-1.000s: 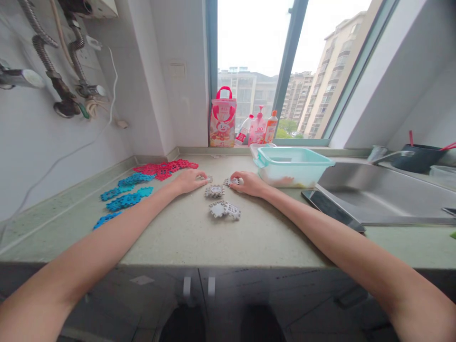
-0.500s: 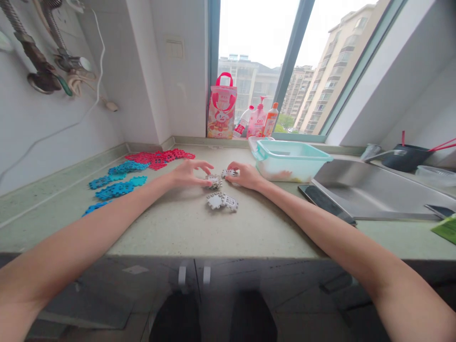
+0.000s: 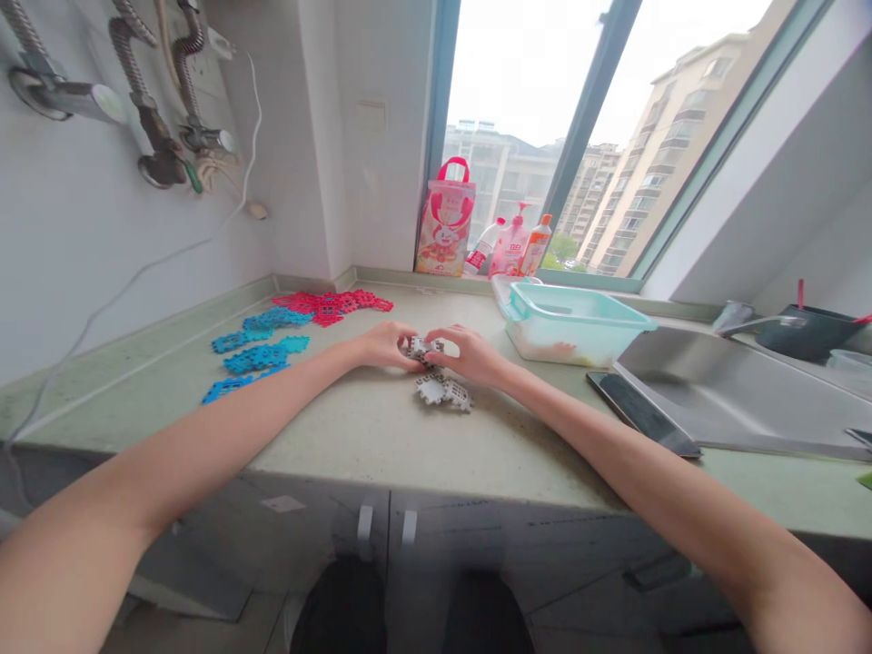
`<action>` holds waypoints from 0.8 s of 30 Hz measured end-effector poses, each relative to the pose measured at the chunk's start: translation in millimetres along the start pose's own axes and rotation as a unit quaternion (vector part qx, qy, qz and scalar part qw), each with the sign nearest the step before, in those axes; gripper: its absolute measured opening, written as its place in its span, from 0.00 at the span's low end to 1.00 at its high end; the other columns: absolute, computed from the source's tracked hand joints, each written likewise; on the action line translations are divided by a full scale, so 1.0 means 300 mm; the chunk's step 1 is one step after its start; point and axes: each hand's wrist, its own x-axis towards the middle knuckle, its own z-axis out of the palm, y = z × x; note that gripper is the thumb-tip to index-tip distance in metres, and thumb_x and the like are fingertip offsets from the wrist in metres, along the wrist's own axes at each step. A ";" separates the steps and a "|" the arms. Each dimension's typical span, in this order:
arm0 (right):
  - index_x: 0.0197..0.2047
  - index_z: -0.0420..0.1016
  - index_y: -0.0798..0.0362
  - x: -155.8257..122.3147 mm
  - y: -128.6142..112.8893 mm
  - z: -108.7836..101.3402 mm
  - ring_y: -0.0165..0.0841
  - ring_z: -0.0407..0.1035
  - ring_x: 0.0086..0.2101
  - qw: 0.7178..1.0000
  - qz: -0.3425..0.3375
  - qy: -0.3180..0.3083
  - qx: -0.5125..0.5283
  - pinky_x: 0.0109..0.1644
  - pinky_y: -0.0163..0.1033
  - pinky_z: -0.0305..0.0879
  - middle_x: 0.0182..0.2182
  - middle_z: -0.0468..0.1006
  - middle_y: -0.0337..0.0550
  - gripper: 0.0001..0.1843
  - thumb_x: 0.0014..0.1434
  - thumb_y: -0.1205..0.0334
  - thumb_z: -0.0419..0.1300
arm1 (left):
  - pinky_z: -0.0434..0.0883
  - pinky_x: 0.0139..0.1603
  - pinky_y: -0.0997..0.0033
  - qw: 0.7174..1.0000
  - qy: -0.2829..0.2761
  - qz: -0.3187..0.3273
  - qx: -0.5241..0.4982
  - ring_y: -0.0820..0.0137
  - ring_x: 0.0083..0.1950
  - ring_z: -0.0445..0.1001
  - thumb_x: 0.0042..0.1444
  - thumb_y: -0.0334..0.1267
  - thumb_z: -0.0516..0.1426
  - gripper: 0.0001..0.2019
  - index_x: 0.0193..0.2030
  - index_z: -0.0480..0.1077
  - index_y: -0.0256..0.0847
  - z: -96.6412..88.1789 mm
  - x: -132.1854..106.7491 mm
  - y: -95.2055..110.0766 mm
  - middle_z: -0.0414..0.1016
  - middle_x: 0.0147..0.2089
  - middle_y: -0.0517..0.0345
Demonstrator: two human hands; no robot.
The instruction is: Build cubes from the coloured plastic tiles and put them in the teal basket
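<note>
My left hand is closed on the left edge of a small stack of grey interlocking toy tiles. From the other side, my right hand grips the same stack between thumb and fingers; its fingers hide part of the tiles. Just in front of the hands, two more grey tiles lie overlapping on the counter: a plain one and one with a window grid. Left of my left hand are rows of blue tiles and a spread of red tiles.
A teal plastic tub stands right of the hands. Beside it a dark phone lies by the steel sink. A pink bag and several bottles line the window. The counter's front edge runs before me.
My hands have come together, bringing the grey tiles from each hand into one stack. My left fingers, spread before, have closed. The view has shifted left and slightly up.
</note>
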 end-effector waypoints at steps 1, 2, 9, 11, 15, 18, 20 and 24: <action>0.52 0.80 0.47 -0.003 -0.002 -0.018 0.43 0.74 0.55 1.000 -0.001 -0.001 0.002 0.62 0.52 0.66 0.53 0.82 0.48 0.13 0.68 0.51 0.65 | 0.59 0.33 0.71 1.000 0.002 0.000 -0.002 0.70 0.33 0.67 0.47 0.56 0.68 0.20 0.37 0.77 0.42 0.001 -0.002 -0.001 0.71 0.30 0.63; 0.53 0.79 0.47 -0.006 -0.007 -0.044 0.43 0.73 0.56 1.000 0.002 0.000 0.007 0.63 0.53 0.66 0.55 0.81 0.49 0.14 0.69 0.50 0.63 | 0.59 0.33 0.71 1.000 0.005 0.001 -0.004 0.70 0.33 0.67 0.47 0.56 0.68 0.20 0.37 0.77 0.42 0.001 -0.004 -0.002 0.71 0.31 0.63; 0.49 0.77 0.48 -0.049 -0.098 -0.259 0.40 0.79 0.43 0.959 0.122 -0.249 0.063 0.42 0.40 0.74 0.45 0.84 0.46 0.27 0.56 0.37 0.71 | 0.58 0.33 0.70 1.000 0.012 0.000 -0.014 0.69 0.33 0.66 0.43 0.57 0.69 0.22 0.33 0.76 0.40 -0.002 -0.014 0.000 0.72 0.31 0.61; 0.48 0.76 0.48 -0.058 -0.131 -0.260 0.39 0.79 0.41 0.949 0.124 -0.286 0.038 0.38 0.38 0.73 0.44 0.84 0.45 0.29 0.50 0.40 0.76 | 0.58 0.33 0.70 1.000 0.012 0.003 -0.015 0.68 0.33 0.66 0.43 0.59 0.69 0.23 0.33 0.76 0.40 -0.005 -0.015 0.004 0.71 0.31 0.61; 0.42 0.77 0.48 -0.058 -0.177 -0.219 0.36 0.78 0.36 0.957 0.097 -0.272 -0.011 0.37 0.37 0.70 0.37 0.84 0.40 0.18 0.52 0.53 0.75 | 0.59 0.34 0.70 1.000 0.008 0.002 -0.029 0.67 0.35 0.68 0.44 0.58 0.69 0.23 0.37 0.78 0.41 -0.011 -0.016 0.008 0.74 0.32 0.60; 0.44 0.77 0.49 -0.047 -0.199 -0.205 0.34 0.77 0.35 0.974 0.076 -0.215 -0.010 0.40 0.37 0.71 0.38 0.84 0.40 0.13 0.55 0.60 0.71 | 0.59 0.34 0.71 0.999 0.001 0.005 -0.037 0.68 0.35 0.68 0.44 0.58 0.69 0.23 0.37 0.78 0.41 -0.010 -0.011 -0.001 0.74 0.33 0.61; 0.47 0.76 0.49 -0.041 -0.212 -0.196 0.35 0.77 0.40 0.988 0.033 -0.151 0.011 0.47 0.39 0.72 0.42 0.84 0.41 0.14 0.57 0.62 0.68 | 0.59 0.34 0.71 0.999 -0.001 0.009 -0.035 0.68 0.35 0.68 0.44 0.57 0.69 0.22 0.37 0.78 0.41 -0.007 -0.006 -0.009 0.74 0.33 0.62; 0.53 0.77 0.47 -0.041 -0.221 -0.153 0.38 0.76 0.47 0.990 -0.064 -0.121 0.032 0.55 0.41 0.70 0.48 0.82 0.44 0.17 0.60 0.63 0.67 | 0.59 0.34 0.71 0.999 0.001 0.011 -0.038 0.68 0.35 0.67 0.45 0.54 0.68 0.20 0.36 0.77 0.40 -0.005 -0.003 -0.012 0.73 0.33 0.62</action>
